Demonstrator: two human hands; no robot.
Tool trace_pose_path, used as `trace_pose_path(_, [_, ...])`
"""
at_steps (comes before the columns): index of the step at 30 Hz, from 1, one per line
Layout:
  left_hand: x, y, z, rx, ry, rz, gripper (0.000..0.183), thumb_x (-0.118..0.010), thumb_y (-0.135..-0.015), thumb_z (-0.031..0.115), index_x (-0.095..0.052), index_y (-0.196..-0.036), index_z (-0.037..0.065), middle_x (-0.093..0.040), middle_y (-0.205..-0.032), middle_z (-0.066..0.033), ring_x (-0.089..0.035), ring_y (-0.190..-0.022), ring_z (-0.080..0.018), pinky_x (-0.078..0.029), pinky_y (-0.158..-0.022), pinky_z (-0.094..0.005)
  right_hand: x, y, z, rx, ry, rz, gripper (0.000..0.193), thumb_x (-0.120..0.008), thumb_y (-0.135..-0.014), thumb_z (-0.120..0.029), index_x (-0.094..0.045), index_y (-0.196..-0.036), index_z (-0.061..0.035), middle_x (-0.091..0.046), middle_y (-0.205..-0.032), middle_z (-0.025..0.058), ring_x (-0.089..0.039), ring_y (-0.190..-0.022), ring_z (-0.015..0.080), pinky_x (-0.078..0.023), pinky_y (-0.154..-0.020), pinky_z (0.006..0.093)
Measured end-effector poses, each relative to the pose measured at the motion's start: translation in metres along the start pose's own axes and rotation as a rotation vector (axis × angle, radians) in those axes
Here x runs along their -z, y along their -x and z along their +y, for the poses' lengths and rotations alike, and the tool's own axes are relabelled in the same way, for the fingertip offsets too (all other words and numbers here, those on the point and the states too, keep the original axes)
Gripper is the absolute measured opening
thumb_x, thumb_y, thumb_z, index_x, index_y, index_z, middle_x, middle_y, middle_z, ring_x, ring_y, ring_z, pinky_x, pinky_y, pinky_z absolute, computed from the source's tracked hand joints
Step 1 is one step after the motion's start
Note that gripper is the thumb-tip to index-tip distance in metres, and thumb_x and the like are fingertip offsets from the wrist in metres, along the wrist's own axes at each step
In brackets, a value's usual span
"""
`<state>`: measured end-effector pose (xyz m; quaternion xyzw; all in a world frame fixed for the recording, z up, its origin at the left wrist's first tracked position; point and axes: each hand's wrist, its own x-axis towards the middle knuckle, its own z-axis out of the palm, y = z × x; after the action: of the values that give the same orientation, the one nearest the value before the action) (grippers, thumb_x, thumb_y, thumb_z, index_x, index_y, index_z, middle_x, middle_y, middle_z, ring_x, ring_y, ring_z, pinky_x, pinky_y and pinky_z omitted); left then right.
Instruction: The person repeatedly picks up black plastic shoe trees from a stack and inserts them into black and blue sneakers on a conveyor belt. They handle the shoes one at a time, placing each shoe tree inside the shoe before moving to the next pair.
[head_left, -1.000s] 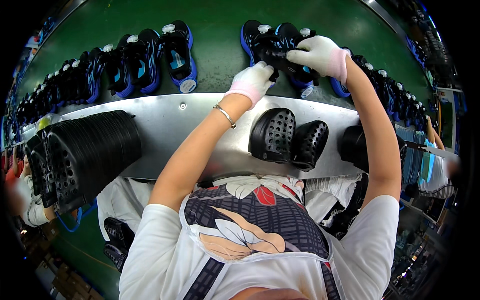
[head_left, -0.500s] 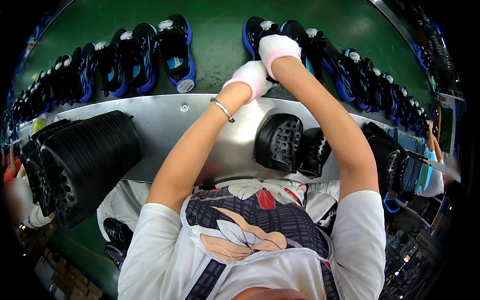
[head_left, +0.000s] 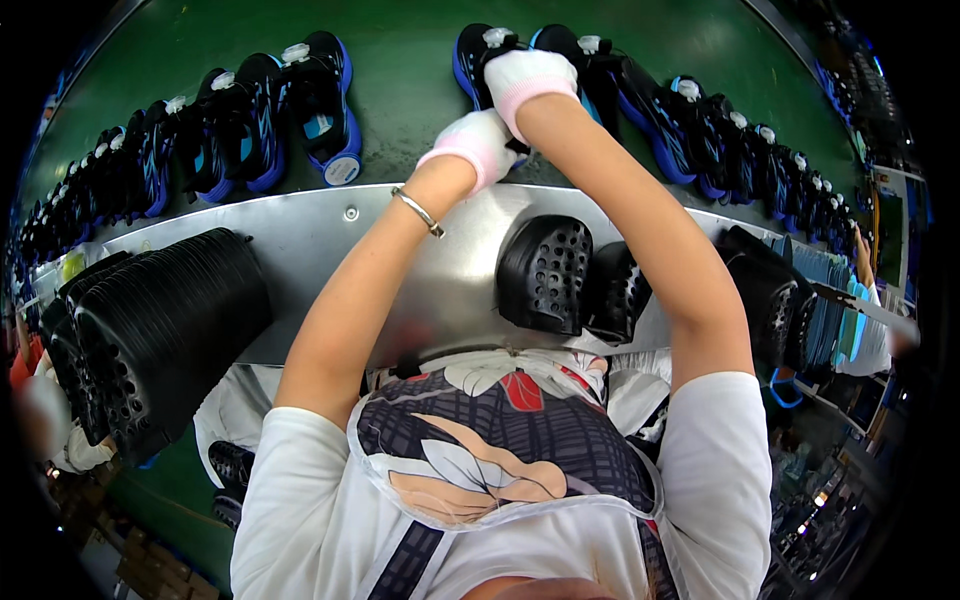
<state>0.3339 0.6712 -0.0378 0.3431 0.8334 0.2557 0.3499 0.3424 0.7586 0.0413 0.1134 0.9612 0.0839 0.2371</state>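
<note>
Both my hands wear white gloves with pink cuffs and are on a black and blue sneaker (head_left: 467, 62) at the far side of the metal ledge. My right hand (head_left: 530, 78) is closed over the shoe's opening, just behind a clear plastic piece on its upper. My left hand (head_left: 470, 142) grips low at its heel end, nearer to me. The gloves hide most of the shoe and the fingertips. Just right of my right hand stands another black and blue sneaker (head_left: 557, 40), partly covered by that hand.
Rows of similar sneakers (head_left: 322, 100) curve away on the green surface (head_left: 410, 60). On the metal ledge (head_left: 400, 300) lie a large nested stack of black moulded pieces (head_left: 170, 320) and perforated black pieces (head_left: 550, 270). Other people are at both edges.
My view has shifted slightly, so the shoes and ledge sit further left in it. Both hands stay on the same sneaker, with little visible change in their grip.
</note>
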Motion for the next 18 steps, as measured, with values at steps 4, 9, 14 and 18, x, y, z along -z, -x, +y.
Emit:
trace_pose_path(4, [-0.009, -0.007, -0.009, -0.059, 0.028, 0.09, 0.031, -0.069, -0.082, 0.024, -0.067, -0.109, 0.008, -0.067, -0.106, -0.0183, -0.062, -0.098, -0.0385, -0.051, -0.085, -0.0428, -0.013, -0.003, 0.004, 0.015, -0.03, 0.089, 0.023, -0.068, -0.078, -0.011, -0.072, -0.101, -0.0082, -0.07, -0.105, 0.013, -0.069, -0.095, 0.0298, -0.057, -0.077, 0.0406])
trace_pose_path(9, [-0.009, 0.001, -0.01, -0.116, -0.186, 0.16, 0.037, -0.062, -0.087, 0.032, -0.065, -0.114, 0.007, -0.059, -0.124, -0.0133, -0.058, -0.109, -0.0348, -0.047, -0.094, -0.043, -0.052, 0.005, 0.035, 0.172, -0.258, 0.236, 0.026, -0.052, -0.091, -0.028, -0.067, -0.096, -0.0081, -0.069, -0.093, 0.0121, -0.066, -0.087, 0.0331, -0.053, -0.079, 0.0423])
trace_pose_path(14, [0.018, 0.023, -0.043, -0.094, -0.328, 0.26, 0.041, -0.062, -0.086, 0.032, -0.063, -0.121, 0.011, -0.059, -0.126, -0.0113, -0.057, -0.113, -0.0336, -0.046, -0.098, -0.0394, -0.058, 0.138, 0.052, 0.234, -0.481, 0.34, 0.029, -0.048, -0.092, -0.031, -0.063, -0.085, -0.007, -0.065, -0.082, 0.0152, -0.062, -0.081, 0.0361, -0.048, -0.072, 0.0469])
trace_pose_path(18, [0.028, 0.063, -0.049, -0.065, -0.451, 0.405, 0.039, -0.061, -0.086, 0.017, -0.059, -0.125, 0.017, -0.057, -0.125, -0.0092, -0.059, -0.109, -0.0311, -0.051, -0.091, -0.0388, -0.078, 0.208, 0.053, 0.159, -0.591, 0.315, 0.02, -0.058, -0.086, -0.029, -0.066, -0.088, -0.0106, -0.064, -0.086, 0.0102, -0.062, -0.083, 0.031, -0.048, -0.074, 0.0428])
